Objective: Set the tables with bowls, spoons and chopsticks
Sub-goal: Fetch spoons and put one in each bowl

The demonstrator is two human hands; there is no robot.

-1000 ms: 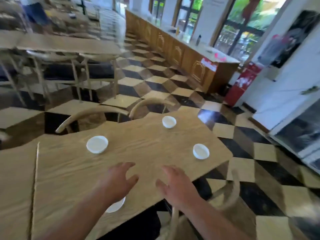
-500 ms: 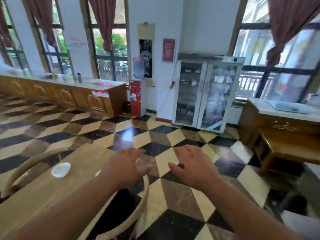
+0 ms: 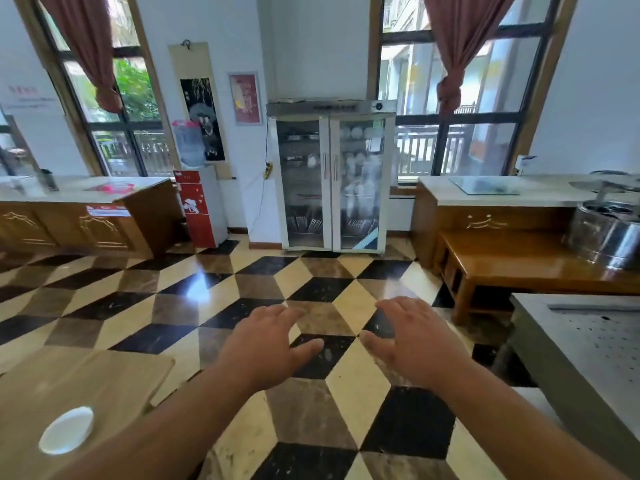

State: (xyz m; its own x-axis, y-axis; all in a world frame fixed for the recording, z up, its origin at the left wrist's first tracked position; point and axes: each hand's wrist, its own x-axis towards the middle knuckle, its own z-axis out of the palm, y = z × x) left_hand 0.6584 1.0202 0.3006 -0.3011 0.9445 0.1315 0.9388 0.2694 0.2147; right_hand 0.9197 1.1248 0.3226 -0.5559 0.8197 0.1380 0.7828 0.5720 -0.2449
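Observation:
My left hand [image 3: 265,344] and my right hand [image 3: 414,341] hover side by side over the checkered floor, palms down, fingers spread and holding nothing. One white bowl [image 3: 66,430] sits on the wooden table [image 3: 104,379] at the lower left, just left of my left forearm. A glass-door cabinet [image 3: 331,181] stands against the far wall, with white dishes on its upper shelves and what look like rows of utensils at the bottom. No spoons or chopsticks lie on the table.
A wooden counter [image 3: 86,216] runs along the left wall, with a red water dispenser [image 3: 199,206] beside it. On the right are a wooden bench [image 3: 519,261], a steel pot [image 3: 606,233] and a grey steel table [image 3: 588,358]. Open floor lies ahead.
The view has swung right, away from the table with its bowls, toward the glass cabinet. Both hands stay empty and spread in front of me. Only one bowl remains in view.

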